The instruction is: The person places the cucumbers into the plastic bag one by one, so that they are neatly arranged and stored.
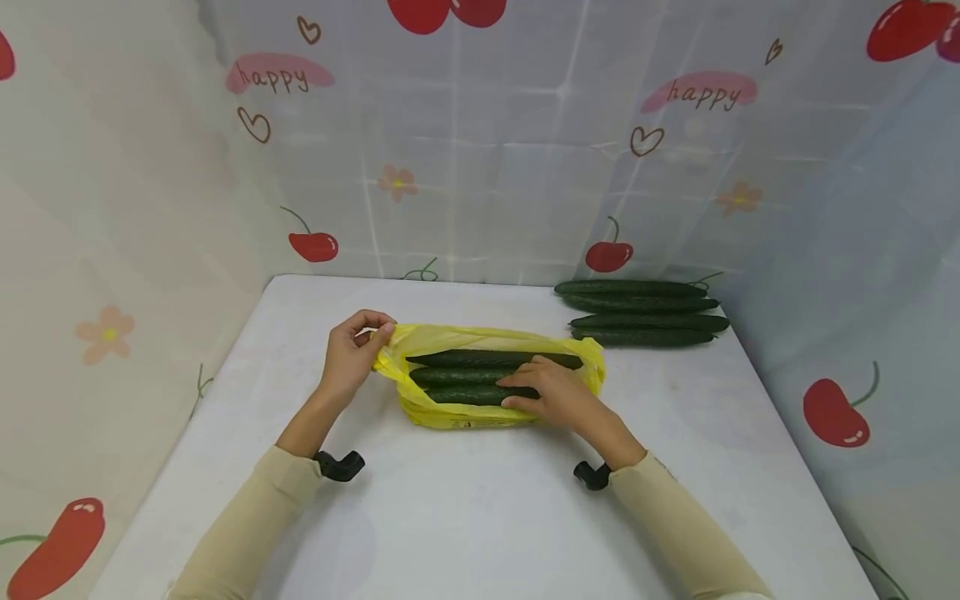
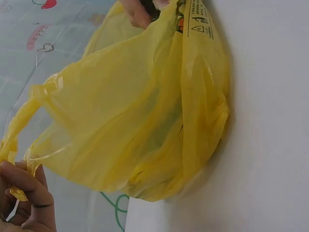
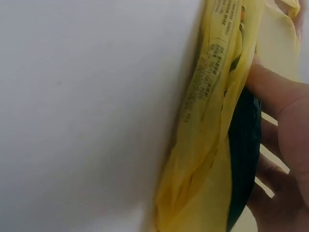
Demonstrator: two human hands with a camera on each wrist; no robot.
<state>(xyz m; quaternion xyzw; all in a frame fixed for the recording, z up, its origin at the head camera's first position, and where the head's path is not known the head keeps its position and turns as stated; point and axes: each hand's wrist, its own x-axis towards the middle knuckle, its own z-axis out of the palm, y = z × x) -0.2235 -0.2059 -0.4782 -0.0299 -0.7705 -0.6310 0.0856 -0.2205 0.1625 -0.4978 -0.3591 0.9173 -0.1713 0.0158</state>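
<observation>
A yellow plastic bag (image 1: 480, 336) lies on its side-long base on the table, its mouth spread upward. Three dark green cucumbers, the front one (image 1: 467, 395) among them, lie side by side inside. My left hand (image 1: 351, 354) pinches the bag's left end; in the left wrist view its fingers (image 2: 36, 195) hold a twisted handle. Over the bag's right half, my right hand (image 1: 558, 393) reaches into the mouth and holds the front cucumber, thumb on the near side. The right wrist view shows this cucumber (image 3: 245, 145) between thumb and fingers, its far end hidden.
Several more cucumbers (image 1: 645, 322) lie in a row at the table's back right corner. The white table (image 1: 450, 517) meets a printed curtain (image 1: 495, 208) behind and at both sides. A black wrist mount (image 1: 341, 467) sticks out from the left sleeve.
</observation>
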